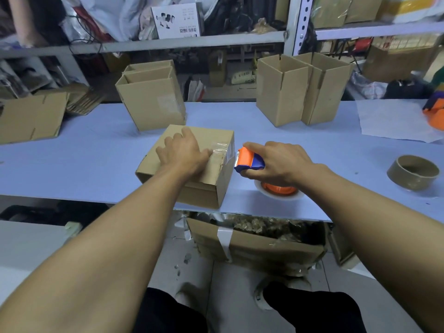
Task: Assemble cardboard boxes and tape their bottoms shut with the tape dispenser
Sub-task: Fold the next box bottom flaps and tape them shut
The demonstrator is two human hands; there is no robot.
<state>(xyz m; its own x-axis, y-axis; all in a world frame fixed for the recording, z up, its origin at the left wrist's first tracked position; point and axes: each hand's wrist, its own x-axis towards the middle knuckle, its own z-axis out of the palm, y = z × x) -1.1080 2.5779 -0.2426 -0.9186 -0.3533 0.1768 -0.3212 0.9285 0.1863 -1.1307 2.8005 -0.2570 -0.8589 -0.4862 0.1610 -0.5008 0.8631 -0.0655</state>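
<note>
A cardboard box lies bottom-up near the front edge of the pale blue table. My left hand presses flat on its closed flaps, fingers spread, thumb beside a strip of clear tape that runs to the box's right edge. My right hand grips an orange and blue tape dispenser just off that right edge, its blade end close to the box side. The tape roll shows below my hand.
An open box stands behind at the left and two upright open boxes at the back right. An empty brown tape core lies at the right, another orange dispenser at the far right, a flattened box at the left. Shelves rise behind.
</note>
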